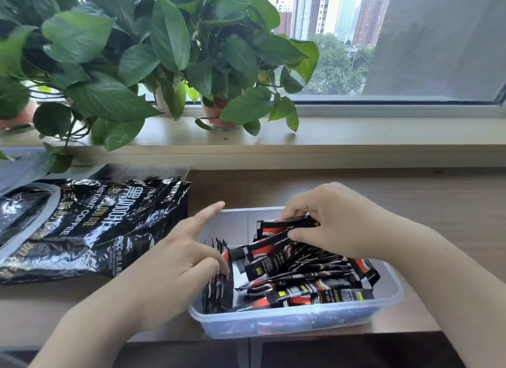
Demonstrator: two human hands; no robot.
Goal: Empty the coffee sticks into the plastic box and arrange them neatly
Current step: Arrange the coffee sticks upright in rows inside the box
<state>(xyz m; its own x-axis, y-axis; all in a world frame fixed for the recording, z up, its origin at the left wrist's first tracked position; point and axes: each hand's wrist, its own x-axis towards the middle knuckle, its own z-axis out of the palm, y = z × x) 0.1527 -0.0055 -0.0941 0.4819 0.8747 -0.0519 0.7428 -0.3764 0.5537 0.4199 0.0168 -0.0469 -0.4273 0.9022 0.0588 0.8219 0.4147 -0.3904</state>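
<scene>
Coffee sticks (301,274) in the plastic box (301,322) on the table (438,203). The sticks are judged light, thin, limp and glossy, so apt to slide; they are best pinched across the middle, several at once. The right hand (336,219), at the box's 12 o'clock edge, pinches a small bundle between thumb and fingers above a loose heap. The left hand (178,261), at 9 o'clock, has its index finger outstretched and its other fingertips resting on an upright row (219,293). The emptied bag (90,225) lies farther toward 9 o'clock.
</scene>
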